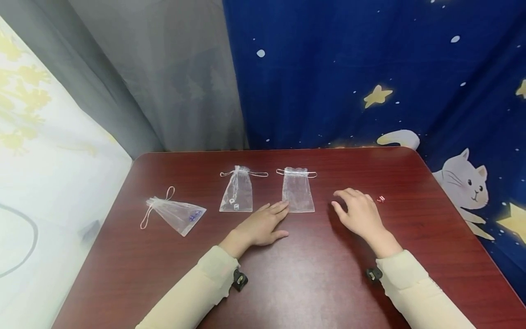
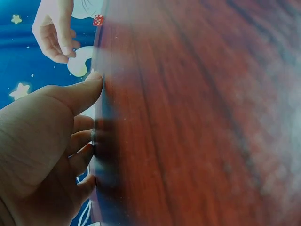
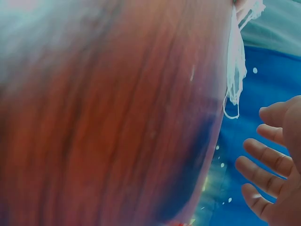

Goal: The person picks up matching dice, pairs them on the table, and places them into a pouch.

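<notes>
My left hand (image 1: 261, 226) rests with straight fingers on the dark red table, its fingertips on the lower left corner of a sheer white drawstring pouch (image 1: 298, 194). That pouch lies flat, its cord drawn out to both sides and no dice showing in it. To the right, my right hand (image 1: 361, 214) is held over the table with fingers loosely bent and nothing in them. Small red dice (image 1: 381, 198) lie just beyond its knuckles; one red die (image 2: 98, 20) shows in the left wrist view. The right wrist view catches a pouch (image 3: 235, 56) beyond the spread fingers (image 3: 263, 174).
A second sheer pouch (image 1: 242, 187) with clear or white dice (image 1: 236, 207) lies left of the flat one. Farther left, a third pouch (image 1: 174, 214) lies slanted, blue dice (image 1: 195, 215) at its bottom. Curtains (image 1: 312, 82) hang behind the table's (image 1: 320, 283) far edge.
</notes>
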### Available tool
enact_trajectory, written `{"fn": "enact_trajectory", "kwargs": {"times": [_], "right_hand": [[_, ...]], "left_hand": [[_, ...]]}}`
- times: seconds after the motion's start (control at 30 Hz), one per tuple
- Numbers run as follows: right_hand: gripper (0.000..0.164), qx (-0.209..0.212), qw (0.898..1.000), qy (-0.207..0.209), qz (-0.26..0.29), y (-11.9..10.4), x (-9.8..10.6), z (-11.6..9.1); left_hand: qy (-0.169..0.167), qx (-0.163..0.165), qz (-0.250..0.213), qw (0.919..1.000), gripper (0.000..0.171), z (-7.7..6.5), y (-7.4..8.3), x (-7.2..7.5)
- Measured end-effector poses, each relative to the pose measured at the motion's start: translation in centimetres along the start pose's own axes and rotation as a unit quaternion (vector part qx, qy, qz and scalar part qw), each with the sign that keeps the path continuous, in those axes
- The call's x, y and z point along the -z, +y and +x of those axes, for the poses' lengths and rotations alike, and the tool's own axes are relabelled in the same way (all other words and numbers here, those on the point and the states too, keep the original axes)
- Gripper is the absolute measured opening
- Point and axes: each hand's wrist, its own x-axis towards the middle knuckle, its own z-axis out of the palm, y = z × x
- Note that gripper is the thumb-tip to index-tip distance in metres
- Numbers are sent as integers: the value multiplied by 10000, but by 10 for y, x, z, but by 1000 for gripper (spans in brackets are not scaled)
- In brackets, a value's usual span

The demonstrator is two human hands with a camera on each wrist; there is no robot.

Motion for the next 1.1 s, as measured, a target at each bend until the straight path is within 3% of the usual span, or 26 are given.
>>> {"fn": "enact_trajectory", "kwargs": {"times": [1.1], "right_hand": [[31,-596,9954,-465,-596,49,17,-22]], "left_hand": [[55,-27,-194,9998,72,-2,0,1]]}}
